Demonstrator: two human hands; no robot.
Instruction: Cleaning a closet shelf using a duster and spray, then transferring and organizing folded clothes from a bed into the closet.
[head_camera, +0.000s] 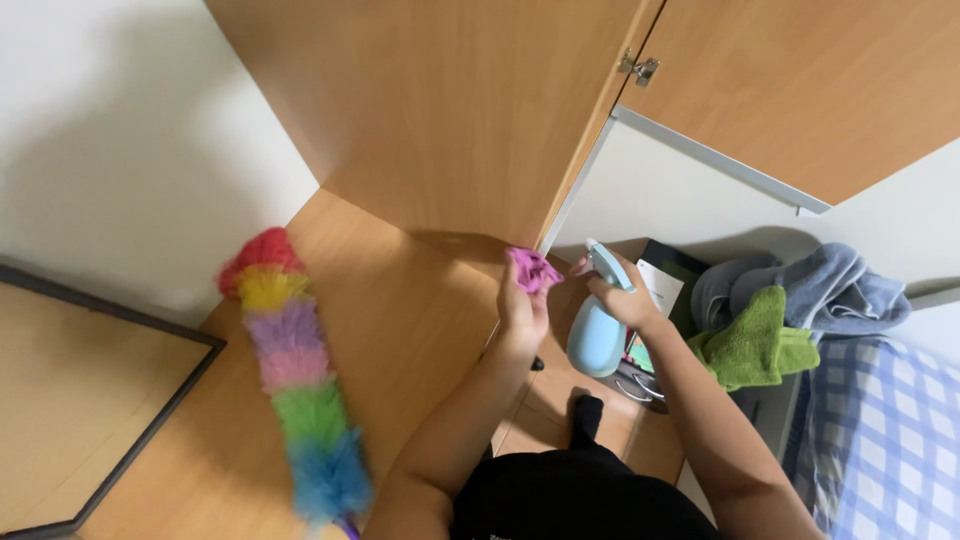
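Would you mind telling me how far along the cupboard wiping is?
Nothing on the wood shows what is already wiped. In hand: the left hand presses a pink cloth to the edge of the cupboard door, and the right hand holds a blue spray bottle. The rainbow duster lies unused on the wooden top; the towels sit unsorted.

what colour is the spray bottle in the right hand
Light blue, seen in the head view: the spray bottle held by the right hand.
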